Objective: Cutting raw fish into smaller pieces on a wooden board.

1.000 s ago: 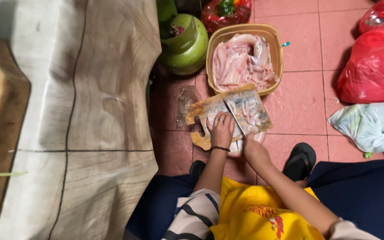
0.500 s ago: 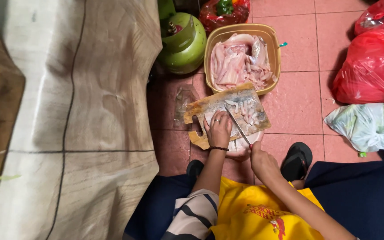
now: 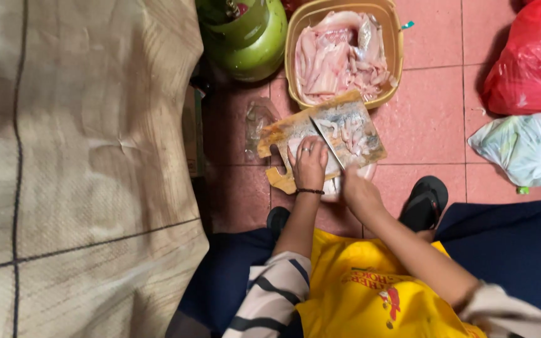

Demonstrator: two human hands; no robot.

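Meat: pale strips (image 3: 353, 133) lay on the cutting board (image 3: 283, 133), just in front of the basin (image 3: 396, 56).
Left hand (image 3: 309, 164): pressed flat on meat, fingers spread.
Right hand (image 3: 357, 190): closed around the knife (image 3: 327, 141) handle.
Progress: some strips looked cut; the basin held plenty more.
Room: gas cylinder (image 3: 245, 37) crowded the board's left; open floor (image 3: 427, 119) to its right.

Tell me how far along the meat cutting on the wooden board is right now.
Done: a few pale cut strips lie on the wooden cutting board. In hand: the left hand presses a pale piece flat while the right hand works a long knife beside it. Left: the tan plastic basin behind holds plenty of raw pink meat.
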